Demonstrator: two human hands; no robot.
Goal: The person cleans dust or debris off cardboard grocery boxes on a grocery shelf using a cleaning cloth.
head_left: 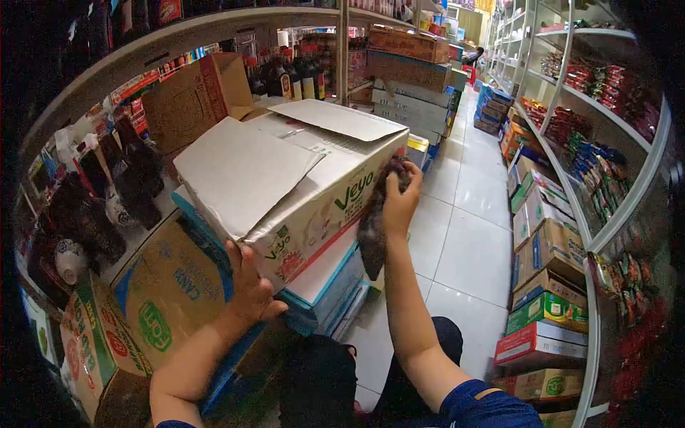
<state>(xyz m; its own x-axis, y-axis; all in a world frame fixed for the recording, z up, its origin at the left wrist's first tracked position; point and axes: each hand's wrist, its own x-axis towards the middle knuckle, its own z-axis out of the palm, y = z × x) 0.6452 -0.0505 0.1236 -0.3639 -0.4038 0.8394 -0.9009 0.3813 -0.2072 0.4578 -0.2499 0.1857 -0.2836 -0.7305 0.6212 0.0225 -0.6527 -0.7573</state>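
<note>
A white Veyo carton [314, 239] sits tilted on top of stacked boxes, its top flaps raised and folded outward. My left hand [253, 282] rests against the carton's near left corner, fingers extended upward and thumb apart. At the carton's right end, my right hand [402, 192] is closed on a dark cloth [372, 235], which hangs down along the carton's front side. Under the carton lies a blue-edged white box [321, 285]. What is inside the carton cannot be seen.
To the left stand a brown carton [175, 274] and dark bottles [300, 75] on shelving. Boxes are stacked [410, 93] behind the carton. A tiled aisle [464, 228] runs along the right, beside shelves with packets [606, 85] and more cartons [549, 307]. A person [472, 55] is far back.
</note>
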